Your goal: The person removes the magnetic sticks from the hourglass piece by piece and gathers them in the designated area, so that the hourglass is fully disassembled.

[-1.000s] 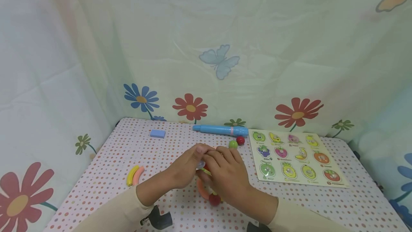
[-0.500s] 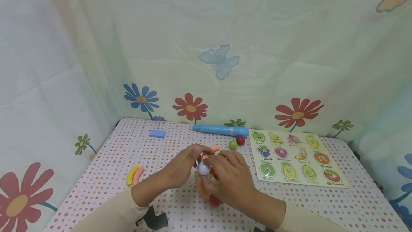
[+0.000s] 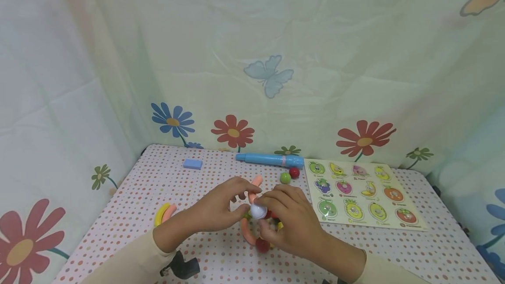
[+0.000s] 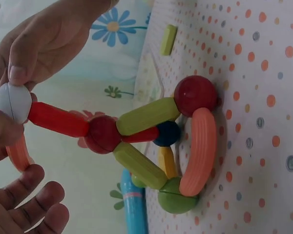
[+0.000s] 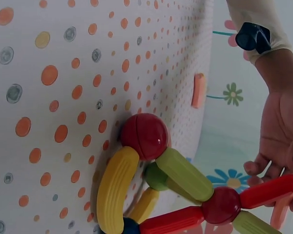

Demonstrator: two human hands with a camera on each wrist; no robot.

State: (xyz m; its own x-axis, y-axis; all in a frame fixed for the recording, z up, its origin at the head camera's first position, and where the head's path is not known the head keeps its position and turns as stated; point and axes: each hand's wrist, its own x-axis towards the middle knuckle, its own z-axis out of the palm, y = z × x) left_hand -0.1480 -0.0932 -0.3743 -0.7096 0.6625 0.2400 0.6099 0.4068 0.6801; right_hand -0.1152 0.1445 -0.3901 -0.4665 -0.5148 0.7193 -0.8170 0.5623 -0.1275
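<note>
A frame of magnetic balls and rods stands on the table between my hands. Its base has curved rods, one orange (image 4: 202, 151) and one yellow (image 5: 116, 187), and a red ball (image 4: 195, 96), green ball (image 4: 177, 196) and blue ball (image 4: 167, 133). Straight rods rise to a middle red ball (image 4: 103, 134), and a red rod (image 4: 61, 120) goes up to a white ball (image 3: 258, 211). My right hand (image 3: 293, 220) pinches the white ball. An orange curved rod (image 3: 256, 182) extends off it. My left hand (image 3: 217, 203) stays beside it, fingers loosely bent, one fingertip right at the rod.
Behind lie a blue pen-shaped tube (image 3: 268, 159), a loose green ball (image 3: 286, 177) and a red ball (image 3: 294, 172). A fruit picture board (image 3: 364, 194) lies right. A blue block (image 3: 192, 164) and a pair of curved rods (image 3: 163, 214) are left.
My left hand has drawn back from the white ball and spread its fingers. My right hand has shifted slightly right with the ball, and the orange rod above it now points more upright.
</note>
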